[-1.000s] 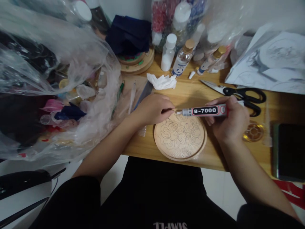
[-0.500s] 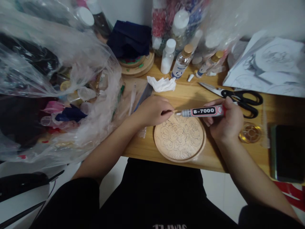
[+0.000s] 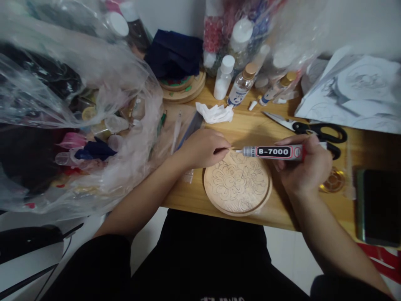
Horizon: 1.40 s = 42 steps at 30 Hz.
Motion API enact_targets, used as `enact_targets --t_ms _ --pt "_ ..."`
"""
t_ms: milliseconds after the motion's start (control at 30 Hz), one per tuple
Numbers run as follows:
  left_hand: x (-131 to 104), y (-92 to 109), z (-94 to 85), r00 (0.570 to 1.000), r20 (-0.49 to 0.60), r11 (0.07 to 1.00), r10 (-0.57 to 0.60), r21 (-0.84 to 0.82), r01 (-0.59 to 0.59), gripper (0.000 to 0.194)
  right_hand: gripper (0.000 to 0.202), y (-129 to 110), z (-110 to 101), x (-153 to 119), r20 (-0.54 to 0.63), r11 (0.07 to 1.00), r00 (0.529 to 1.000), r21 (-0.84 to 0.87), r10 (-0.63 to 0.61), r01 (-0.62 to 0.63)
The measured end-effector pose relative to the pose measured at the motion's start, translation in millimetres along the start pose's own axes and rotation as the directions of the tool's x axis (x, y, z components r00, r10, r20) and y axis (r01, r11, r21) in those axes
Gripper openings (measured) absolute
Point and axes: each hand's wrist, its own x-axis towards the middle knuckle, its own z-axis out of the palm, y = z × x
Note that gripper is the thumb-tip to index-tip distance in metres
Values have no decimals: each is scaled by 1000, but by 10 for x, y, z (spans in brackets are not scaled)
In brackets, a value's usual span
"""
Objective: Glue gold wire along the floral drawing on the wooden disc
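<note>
A glue tube marked B-7000 (image 3: 272, 151) lies level in my right hand (image 3: 308, 167), whose fingers are wrapped round its rear end. Its nozzle points left, close to the fingertips of my left hand (image 3: 208, 149). The left thumb and forefinger are pinched together; a tiny pale thing shows at their tips, too small to make out. Below both hands, near the front edge of the table, is a round wooden disc (image 3: 234, 186) with flower outlines drawn on it. The nozzle is over the disc's back edge.
Clear plastic bags (image 3: 125, 167) of small items fill the left. Behind stand bottles (image 3: 240, 85), a crumpled tissue (image 3: 215, 113) and dark blue cloth (image 3: 173, 54). Scissors (image 3: 328, 130), a yellow spool (image 3: 333, 180), a phone (image 3: 379, 205) and printed sheets (image 3: 354, 88) lie to the right.
My right hand has moved a little right and down with the glue tube. The nozzle has shifted slightly right. My left hand keeps its pinch, and the whole view has shifted slightly.
</note>
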Motion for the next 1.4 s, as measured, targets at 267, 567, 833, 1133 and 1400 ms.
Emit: enact_targets --t_ms 267,567,833,1133,1400 --pt "5 6 -9 1000 12 1000 5 -5 -5 23 40 34 -7 -15 60 990 988 -10 144 -144" --pt "9 1 -1 1000 -2 1000 9 -15 -9 20 39 8 40 -30 37 988 987 8 157 -157" --pt "5 -5 -5 1000 -15 1000 17 -11 -17 22 38 -4 57 -38 36 990 989 20 141 -141" --pt "6 3 -12 1000 -5 1000 17 -23 -17 23 36 -23 65 -57 7 992 992 -14 127 -127" --pt "9 2 -10 1000 9 1000 6 -11 -6 23 35 -22 71 -70 10 994 994 -6 111 -111"
